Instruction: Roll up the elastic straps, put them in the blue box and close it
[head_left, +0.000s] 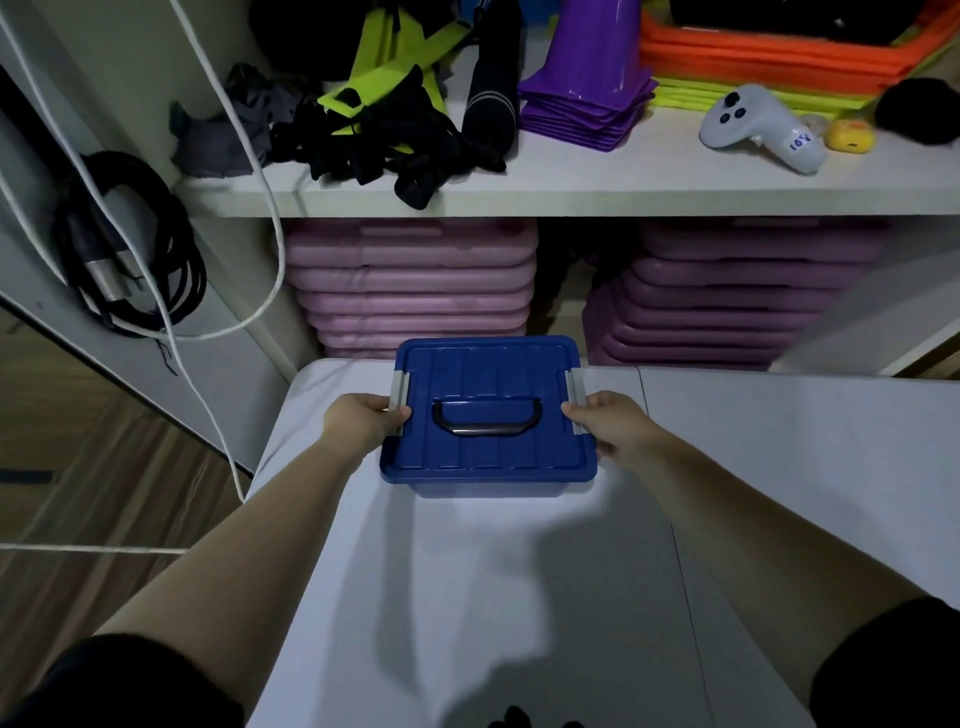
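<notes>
Head view: a person stands at a white desk (519, 597) with both bare arms reaching forward to one box.
Blue box: the blue box (488, 415) sits on the far part of the desk, its lid (488, 452) on top and lying flat, a dark carry handle (487, 415) folded down in the middle.
Left grip: the left hand (363, 418) is curled around the box's left side, fingers on the grey latch (400, 402) there; it has hold of the box edge and nothing else.
Right grip: the right hand (610, 418) mirrors it on the right side, fingers closed against the other grey latch (575, 402).
Key relation: the box lies squarely between the two hands, its latches on the left and right edges, so each hand is already at its own latch and neither is nearer than the other.
Long axis: the lid looks close to square; the handle runs left to right, across the line between the hands.
Elastic straps: a tangle of black and neon-yellow straps (395, 130) lies on the shelf (571, 192) above and behind the box, well apart from both hands; whether any straps are inside the box cannot be told with the lid on.
Step in hand: probably working the two latches; whether they are snapped shut or released cannot be told.
Risk: uneven pressure could shift the box on the smooth desk.
</notes>
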